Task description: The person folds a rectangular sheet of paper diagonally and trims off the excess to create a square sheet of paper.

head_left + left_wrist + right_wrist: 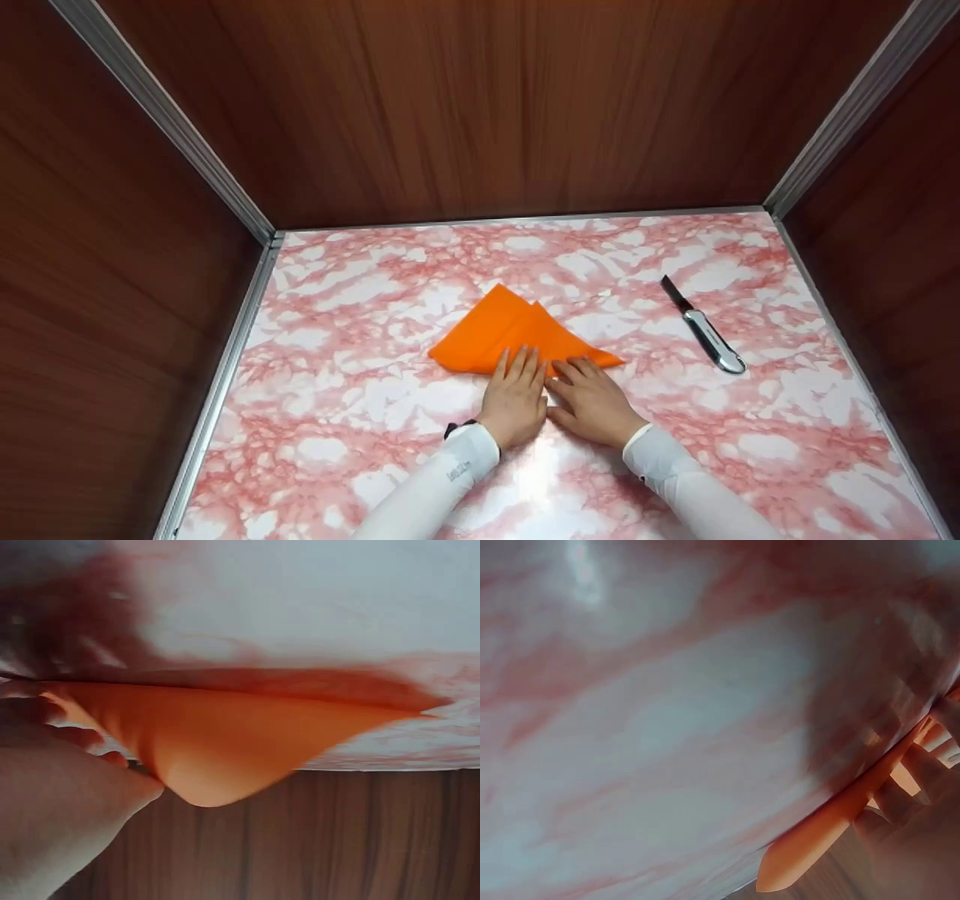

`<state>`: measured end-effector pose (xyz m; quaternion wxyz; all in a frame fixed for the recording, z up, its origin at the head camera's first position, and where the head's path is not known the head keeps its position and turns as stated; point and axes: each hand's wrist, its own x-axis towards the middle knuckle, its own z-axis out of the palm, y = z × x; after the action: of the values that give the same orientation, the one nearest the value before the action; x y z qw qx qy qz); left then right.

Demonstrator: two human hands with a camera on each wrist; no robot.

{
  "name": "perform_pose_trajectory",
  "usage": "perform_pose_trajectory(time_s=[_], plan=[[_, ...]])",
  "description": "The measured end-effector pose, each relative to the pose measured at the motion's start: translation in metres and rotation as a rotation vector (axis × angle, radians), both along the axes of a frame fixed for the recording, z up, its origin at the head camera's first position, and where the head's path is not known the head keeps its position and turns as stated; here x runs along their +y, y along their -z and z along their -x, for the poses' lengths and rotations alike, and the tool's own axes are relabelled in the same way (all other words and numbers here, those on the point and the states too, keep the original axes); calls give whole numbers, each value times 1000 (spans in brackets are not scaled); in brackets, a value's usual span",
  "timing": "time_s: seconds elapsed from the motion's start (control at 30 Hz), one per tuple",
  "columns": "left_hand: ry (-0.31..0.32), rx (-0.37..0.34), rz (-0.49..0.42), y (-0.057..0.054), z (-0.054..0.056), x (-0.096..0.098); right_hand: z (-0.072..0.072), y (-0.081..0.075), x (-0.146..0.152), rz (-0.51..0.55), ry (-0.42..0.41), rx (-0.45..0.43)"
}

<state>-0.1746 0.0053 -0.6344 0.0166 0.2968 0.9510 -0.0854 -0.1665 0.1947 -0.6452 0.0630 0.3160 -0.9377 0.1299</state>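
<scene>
An orange sheet (487, 322), folded into a rough triangle, lies on the marbled table; whether it is paper or cloth I cannot tell. My left hand (517, 397) rests on its near edge, fingers extended over the sheet. Just beside it my right hand (596, 405) touches the same edge with its fingertips, fingers slightly spread. From the left wrist, the orange sheet (232, 731) bulges up off the table in a soft fold. In the right wrist view a pointed orange corner (795, 859) reaches past the right hand (922, 825).
To the right of the sheet lies a knife (705, 330) with a black blade and a silver and black handle, its blade out and pointing away. Dark wood panels (480, 112) with metal edging (217, 420) enclose the red and white tabletop (337, 420).
</scene>
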Motion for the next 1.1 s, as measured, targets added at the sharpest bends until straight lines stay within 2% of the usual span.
perform_pose_trajectory(time_s=[0.13,0.3,0.57,0.77,0.9,1.1], plan=[[-5,-31,-30,0,-14,-1,0,-1,1,1,-9,17],[-39,-70,-69,2,-22,-3,0,-1,1,-12,-4,16],[-64,-90,-95,3,-23,-6,0,0,1,-4,-6,18],[-122,-134,-47,1,-24,-12,1,1,0,0,-1,10],[-153,-161,-58,-2,-25,-16,0,0,0,-19,14,-20],[-161,-174,-85,-2,-23,-20,-1,-1,-1,-7,16,-26]])
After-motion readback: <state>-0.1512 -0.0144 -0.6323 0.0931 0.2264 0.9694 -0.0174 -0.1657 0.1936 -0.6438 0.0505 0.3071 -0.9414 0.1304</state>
